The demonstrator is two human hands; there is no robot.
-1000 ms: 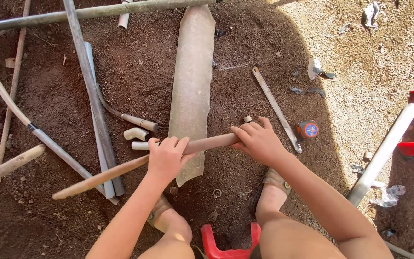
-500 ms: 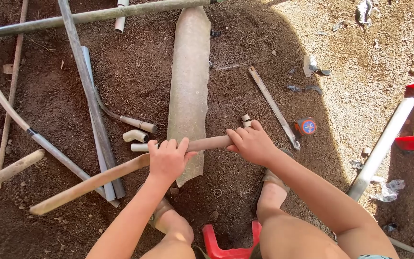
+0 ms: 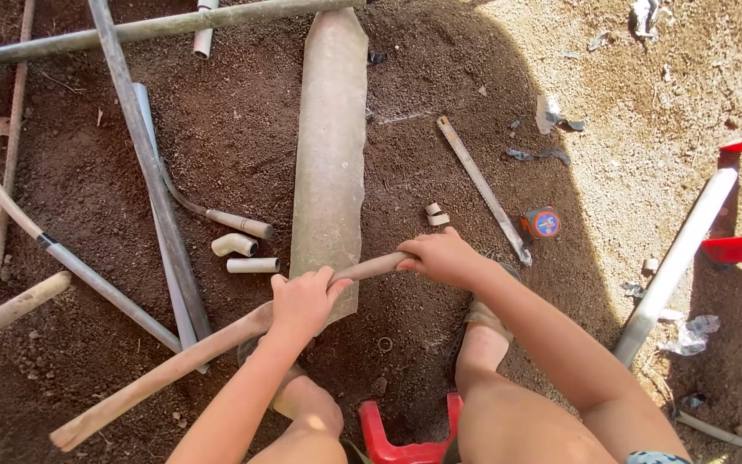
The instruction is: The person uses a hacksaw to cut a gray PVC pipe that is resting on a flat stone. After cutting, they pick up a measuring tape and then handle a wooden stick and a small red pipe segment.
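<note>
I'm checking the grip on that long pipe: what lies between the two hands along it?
In the head view, only a bare stretch of the tan pipe runs between the left hand and right hand, passing over the lower end of the long grey curved sheet.

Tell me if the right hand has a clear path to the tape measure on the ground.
Probably yes. The tape measure lies on open dirt just beyond the right hand, nothing between them, but that hand is gripping the long pipe and would have to let go.

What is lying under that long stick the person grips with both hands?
The stick crosses over the lower end of a long flat grey slab and brown soil. The left hand and right hand cover parts of it, so the slab's edge there is hidden.
</note>
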